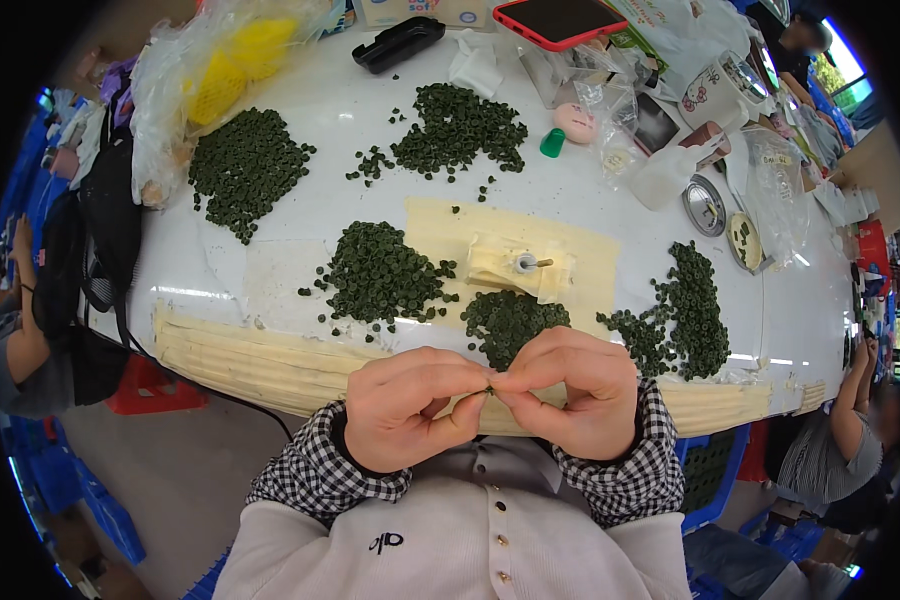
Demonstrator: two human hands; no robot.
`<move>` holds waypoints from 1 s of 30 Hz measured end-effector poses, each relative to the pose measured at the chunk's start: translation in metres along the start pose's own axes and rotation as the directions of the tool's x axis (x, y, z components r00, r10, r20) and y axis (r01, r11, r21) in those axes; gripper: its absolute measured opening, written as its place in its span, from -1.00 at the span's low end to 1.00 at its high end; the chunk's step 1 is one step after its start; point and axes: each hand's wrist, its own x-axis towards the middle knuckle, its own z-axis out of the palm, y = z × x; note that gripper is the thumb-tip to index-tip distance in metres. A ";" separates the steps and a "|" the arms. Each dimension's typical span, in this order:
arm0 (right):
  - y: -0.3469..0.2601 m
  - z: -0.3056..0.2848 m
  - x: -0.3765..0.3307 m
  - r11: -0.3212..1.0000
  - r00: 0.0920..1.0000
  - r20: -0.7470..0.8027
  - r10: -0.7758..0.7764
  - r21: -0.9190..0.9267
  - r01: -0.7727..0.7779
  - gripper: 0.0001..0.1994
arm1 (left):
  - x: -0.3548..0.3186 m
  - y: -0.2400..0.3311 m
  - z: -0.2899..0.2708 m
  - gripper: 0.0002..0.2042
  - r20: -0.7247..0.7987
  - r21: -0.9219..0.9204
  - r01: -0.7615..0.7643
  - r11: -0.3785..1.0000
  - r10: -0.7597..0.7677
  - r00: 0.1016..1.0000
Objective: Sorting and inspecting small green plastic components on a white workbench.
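My left hand (410, 405) and my right hand (575, 390) meet over the table's front edge, fingertips pinched together. Between them sits a small dark green part (489, 390), mostly covered by the fingers. Just beyond my right hand lies a pile of small dark green round parts (513, 325). Another pile (375, 270) spreads to the left of it, and a third (695, 310) lies to the right. A small fixture with a metal pin (530, 264) is taped to the yellowish sheet (435, 225) in the middle.
Two more green piles lie farther back, one at left (245, 170) and one centrally (460, 130). Along the back are a plastic bag with yellow netting (240, 65), a black case (398, 45), a red-framed phone (560, 20) and a cup (720, 90). Other people sit at both sides.
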 end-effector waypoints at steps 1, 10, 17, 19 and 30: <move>0.000 0.000 0.000 1.000 1.000 0.005 0.007 0.010 -0.007 -0.81 | 0.000 0.000 0.000 -0.75 -0.004 0.005 -0.012 1.000 0.012 1.000; -0.003 0.003 0.003 0.992 0.998 -0.049 0.029 -0.119 -0.034 -0.81 | -0.002 0.000 -0.003 -0.84 -0.054 -0.051 0.247 0.968 -0.249 0.967; 0.002 0.004 0.002 0.990 0.994 -0.110 -0.010 -0.142 -0.006 -0.82 | 0.003 -0.007 -0.038 -0.91 -0.330 -0.011 0.433 0.901 -0.412 0.849; 0.002 0.004 0.002 0.991 0.992 -0.122 0.011 -0.133 -0.027 -0.82 | 0.003 -0.009 -0.042 -0.90 -0.368 -0.027 0.431 0.902 -0.410 0.835; -0.001 0.006 0.002 0.949 0.957 -0.102 0.271 0.194 -0.248 -0.79 | 0.006 -0.004 -0.034 -0.76 0.091 -0.745 0.457 0.486 -0.605 0.791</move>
